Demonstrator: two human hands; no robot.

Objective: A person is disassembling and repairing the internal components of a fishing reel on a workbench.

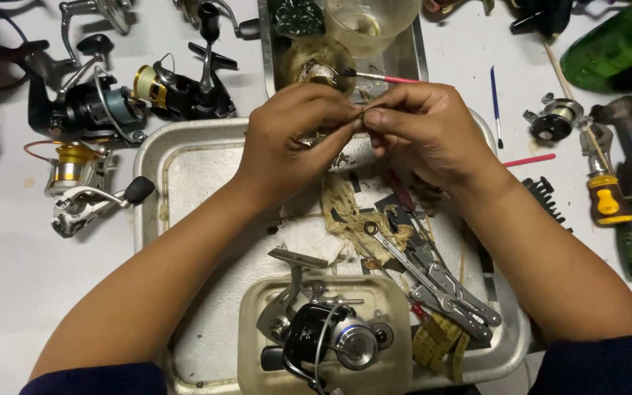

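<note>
Currently your left hand [287, 143] and right hand [422, 132] meet fingertip to fingertip over the metal tray [184, 168], both pinching one small part [360, 115] too hidden to identify; raised close, probably for fine work. At 6 o'clock a spinning reel [323, 333] sits in a plastic tub [254, 358], likely contained. Pliers [440, 281] lie at 5 o'clock; a paintbrush [378, 76] at 12.

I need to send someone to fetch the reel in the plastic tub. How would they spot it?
Start at the metal tray under both hands. At its near edge sits a clear tub, and the reel lies inside. Unlike the reels left of the tray, it is black and silver and the only one in a container.
</note>
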